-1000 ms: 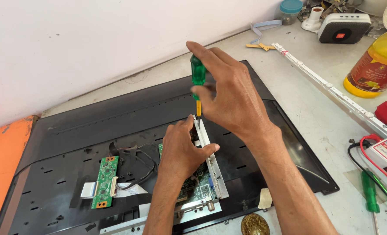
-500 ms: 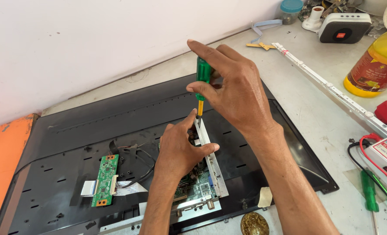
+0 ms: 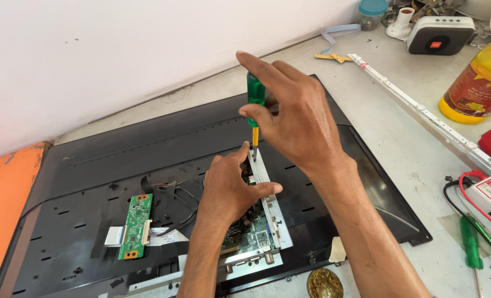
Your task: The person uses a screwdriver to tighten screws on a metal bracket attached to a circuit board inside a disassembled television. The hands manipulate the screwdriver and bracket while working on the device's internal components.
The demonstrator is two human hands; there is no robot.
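Gripping green screwdriver (image 3: 255,105) upright in closed right hand (image 3: 295,118), tip at board's (image 3: 254,234) twelve o'clock bracket (image 3: 267,190); left hand (image 3: 231,190) pinching bracket, steadying it.

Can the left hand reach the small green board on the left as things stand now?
Probably yes. The left hand rests on the metal bracket; the small green board lies close beside it on the black back panel, only loose wires between.
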